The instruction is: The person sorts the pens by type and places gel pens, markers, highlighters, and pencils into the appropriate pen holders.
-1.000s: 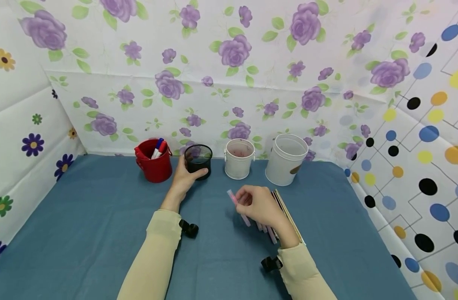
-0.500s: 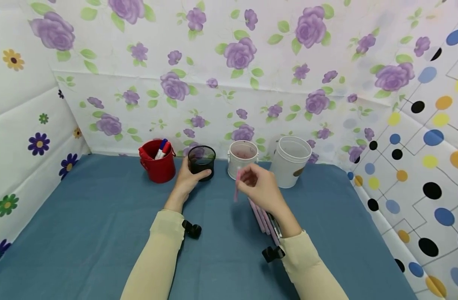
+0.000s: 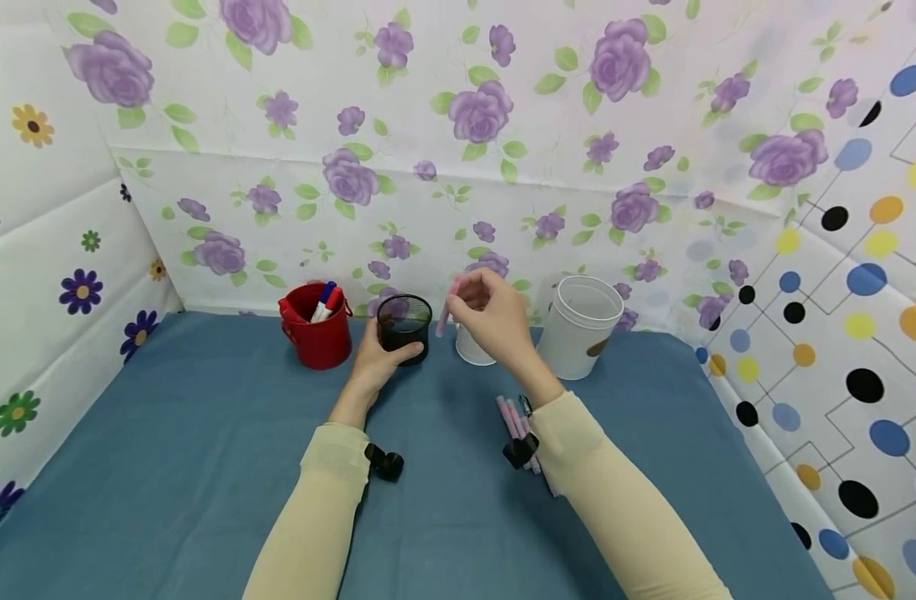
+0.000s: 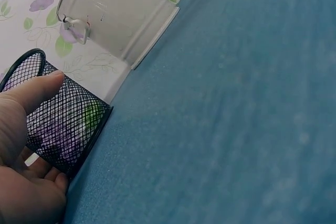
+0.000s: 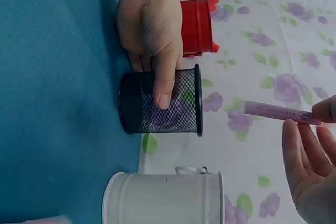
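My left hand (image 3: 369,367) grips a black mesh pen holder (image 3: 403,335) that stands upright on the cloth; in the left wrist view the thumb (image 4: 44,88) lies across its side and the other fingers curl behind. Up to the right of the holder, my right hand (image 3: 497,323) pinches a slim pink pen (image 3: 443,315) between thumb and fingertips. In the right wrist view the pen (image 5: 273,111) is in the air beyond the holder's open rim, apart from it. The mesh shows no pens inside the holder (image 5: 181,114).
Left of the holder stands a red bucket (image 3: 324,343) with markers in it. A small white bucket (image 3: 473,350) is partly hidden behind my right hand, and a larger white bucket (image 3: 578,337) stands farther right. Several pink pens (image 3: 512,417) lie under my right forearm.
My right hand has lifted the pink pen off the table beside the other pens and carried it up and left toward the mesh holder. The left hand keeps its grip.
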Tool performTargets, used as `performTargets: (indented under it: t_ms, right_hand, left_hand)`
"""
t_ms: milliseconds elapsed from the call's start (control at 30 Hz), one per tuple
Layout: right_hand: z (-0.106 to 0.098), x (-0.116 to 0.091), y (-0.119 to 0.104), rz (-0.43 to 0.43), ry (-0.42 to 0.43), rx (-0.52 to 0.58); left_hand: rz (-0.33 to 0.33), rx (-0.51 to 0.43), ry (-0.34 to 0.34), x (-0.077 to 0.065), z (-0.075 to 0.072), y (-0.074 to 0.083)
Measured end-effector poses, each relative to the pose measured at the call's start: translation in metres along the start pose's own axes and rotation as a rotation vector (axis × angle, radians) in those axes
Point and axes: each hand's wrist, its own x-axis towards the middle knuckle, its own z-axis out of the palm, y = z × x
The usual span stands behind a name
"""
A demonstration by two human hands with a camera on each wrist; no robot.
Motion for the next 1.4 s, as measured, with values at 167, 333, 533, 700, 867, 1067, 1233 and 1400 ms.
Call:
performTargets:
  t_ms: [167,333,533,700,867,1067,1233,1400]
  right_hand:
    - [0.017,0.019,-0.003,0.030,0.016,0.032]
    - [0.032,0.032,-0.004,0.076,0.022,-0.035]
    - [0.044,0.037,0.002,0.096,0.022,-0.122]
    - [0.051,0.036,0.009,0.109,0.009,-0.146]
    - [0.057,0.032,0.017,0.124,-0.007,-0.136]
    - [0.065,0.030,0.025,0.124,-0.021,-0.163]
    - [0.070,0.027,0.030,0.130,-0.018,-0.188]
    - [0.072,0.023,0.032,0.161,-0.034,-0.182]
  left_hand:
    - [0.003,-0.010,-0.004,0.000,-0.002,0.000]
    - [-0.017,-0.029,-0.013,0.002,-0.003,-0.002]
    - [-0.046,-0.053,-0.028,-0.001,-0.002,0.006]
    - [-0.072,-0.050,-0.045,-0.004,-0.003,0.016]
    - [-0.071,-0.044,-0.045,-0.001,-0.005,0.010]
    - [-0.045,-0.026,-0.027,0.001,-0.005,0.000]
    - [-0.026,-0.016,-0.019,0.001,-0.005,-0.003]
    - [-0.017,-0.004,-0.009,0.002,-0.004,-0.002]
